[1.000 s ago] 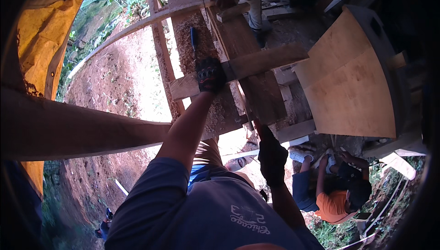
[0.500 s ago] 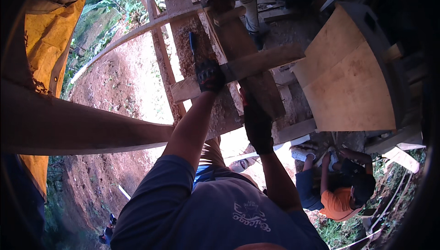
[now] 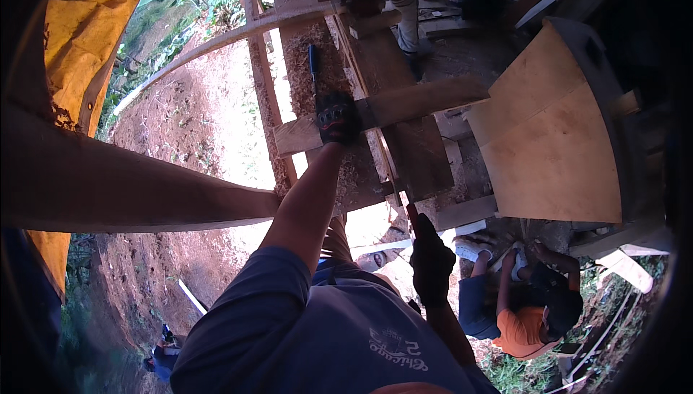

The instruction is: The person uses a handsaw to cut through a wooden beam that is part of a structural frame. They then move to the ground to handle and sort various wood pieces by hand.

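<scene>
A wooden plank [image 3: 426, 99] lies crosswise over the boards of a workbench [image 3: 357, 170]. My left hand [image 3: 338, 117], in a black glove, is wrapped over the plank left of its middle and holds it down. In my black-gloved right hand [image 3: 432, 264], nearer to my body, is what looks like a saw [image 3: 413, 213] with a reddish handle. Its thin blade points away from me toward the plank; whether it touches the wood is hard to make out. Just beyond my left hand lies a slim tool with a blue handle [image 3: 312, 58], among wood shavings.
A curved beam [image 3: 180, 195] crosses at left. A large plywood sheet [image 3: 556, 127] stands at right. Another person's gloved hand [image 3: 363, 4] is at the bench's far end. A person in orange [image 3: 523, 329] crouches at lower right. A yellow tarp [image 3: 86, 47] hangs at left.
My right hand has drawn back toward my body and slightly right with the saw, baring more of its blade. My left hand stays on the plank. The whole view has shifted a little.
</scene>
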A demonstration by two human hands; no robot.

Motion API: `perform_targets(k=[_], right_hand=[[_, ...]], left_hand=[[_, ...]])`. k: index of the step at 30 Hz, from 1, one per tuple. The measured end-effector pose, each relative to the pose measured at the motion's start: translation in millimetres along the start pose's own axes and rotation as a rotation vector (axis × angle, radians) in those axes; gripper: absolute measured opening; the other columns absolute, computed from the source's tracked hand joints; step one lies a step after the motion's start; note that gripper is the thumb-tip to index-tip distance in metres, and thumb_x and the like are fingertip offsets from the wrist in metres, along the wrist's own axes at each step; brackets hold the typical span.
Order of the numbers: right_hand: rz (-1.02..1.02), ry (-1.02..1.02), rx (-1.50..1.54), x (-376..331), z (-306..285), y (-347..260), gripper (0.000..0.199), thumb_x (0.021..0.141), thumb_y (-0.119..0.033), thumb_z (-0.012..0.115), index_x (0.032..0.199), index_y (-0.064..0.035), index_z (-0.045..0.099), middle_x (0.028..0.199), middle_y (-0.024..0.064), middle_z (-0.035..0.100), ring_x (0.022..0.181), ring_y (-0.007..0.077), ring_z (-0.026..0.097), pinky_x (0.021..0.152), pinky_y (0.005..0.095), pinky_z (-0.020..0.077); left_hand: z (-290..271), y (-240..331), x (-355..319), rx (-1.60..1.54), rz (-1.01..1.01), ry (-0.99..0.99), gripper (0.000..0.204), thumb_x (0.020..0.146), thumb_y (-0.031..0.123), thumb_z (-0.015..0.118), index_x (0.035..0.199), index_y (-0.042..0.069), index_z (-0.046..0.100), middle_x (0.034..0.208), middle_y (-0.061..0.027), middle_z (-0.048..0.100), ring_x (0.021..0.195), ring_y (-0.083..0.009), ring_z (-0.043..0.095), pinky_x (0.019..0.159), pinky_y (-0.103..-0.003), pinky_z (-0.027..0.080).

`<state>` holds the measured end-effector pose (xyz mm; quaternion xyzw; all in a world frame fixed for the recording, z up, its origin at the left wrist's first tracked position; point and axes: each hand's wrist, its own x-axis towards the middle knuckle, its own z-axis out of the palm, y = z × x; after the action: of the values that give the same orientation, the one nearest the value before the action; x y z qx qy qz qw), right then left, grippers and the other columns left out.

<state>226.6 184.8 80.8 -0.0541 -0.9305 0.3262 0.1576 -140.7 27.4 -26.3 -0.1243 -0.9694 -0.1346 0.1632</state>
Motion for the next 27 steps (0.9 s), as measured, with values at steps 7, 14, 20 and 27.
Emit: perform_targets(k=[7,14,20,27], right_hand=[[-0.102,-0.009,0.151,125.1,47.0,8.1,0.036,0.111,-0.013,0.056,0.144,-0.0017,0.067,0.112,0.0193,0.078,0.092,0.0291,0.077,0.079,0.0393,0.0594],[-0.199,0.140,0.169,143.8,71.2,18.2,0.026,0.109,-0.013,0.062,0.128,0.0013,0.072,0.116,0.0242,0.077,0.096,0.0397,0.077,0.083,0.0462,0.0621],[-0.239,0.116,0.080,131.2,63.4,1.3,0.030,0.110,-0.013,0.061,0.135,0.0016,0.070,0.131,0.0232,0.075,0.108,0.0394,0.076,0.094,0.0468,0.0614],[-0.316,0.176,-0.148,109.0,45.2,-5.6,0.028,0.107,-0.011,0.064,0.132,-0.0012,0.071,0.132,0.0201,0.076,0.095,0.0370,0.077,0.078,0.0422,0.0621]], left_hand=[[0.5,-3.4,-5.5,-0.097,0.036,0.042,0.024,0.094,0.022,0.062,0.109,0.005,0.073,0.116,-0.0199,0.069,0.119,-0.0408,0.064,0.110,-0.057,0.045],[-10.1,0.7,7.6,-0.062,-0.110,-0.101,0.037,0.096,0.023,0.060,0.123,0.003,0.074,0.129,-0.0229,0.069,0.130,-0.0414,0.062,0.117,-0.058,0.042],[-8.3,-4.2,3.7,0.027,-0.045,-0.064,0.033,0.096,0.024,0.059,0.119,0.005,0.074,0.126,-0.0213,0.070,0.125,-0.0414,0.065,0.112,-0.056,0.045],[-6.6,-5.3,-6.6,-0.057,-0.040,-0.057,0.031,0.095,0.023,0.061,0.117,0.006,0.073,0.124,-0.0202,0.070,0.126,-0.0405,0.063,0.111,-0.057,0.046]])
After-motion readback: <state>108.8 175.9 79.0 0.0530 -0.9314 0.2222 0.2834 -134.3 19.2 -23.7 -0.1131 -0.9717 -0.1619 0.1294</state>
